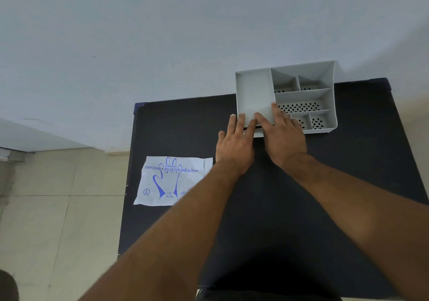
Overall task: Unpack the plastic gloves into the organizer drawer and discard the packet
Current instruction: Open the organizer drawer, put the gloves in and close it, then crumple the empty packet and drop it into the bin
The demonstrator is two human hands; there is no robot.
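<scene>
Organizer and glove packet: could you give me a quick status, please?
Left hand and right hand flat on the grey organizer's near edge, holding nothing. Glove packet lies apart on the black table. Nothing in the way.

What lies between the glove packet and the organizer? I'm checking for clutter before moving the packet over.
In the head view, only the left hand and bare dark table lie between the glove packet and the organizer.
</scene>
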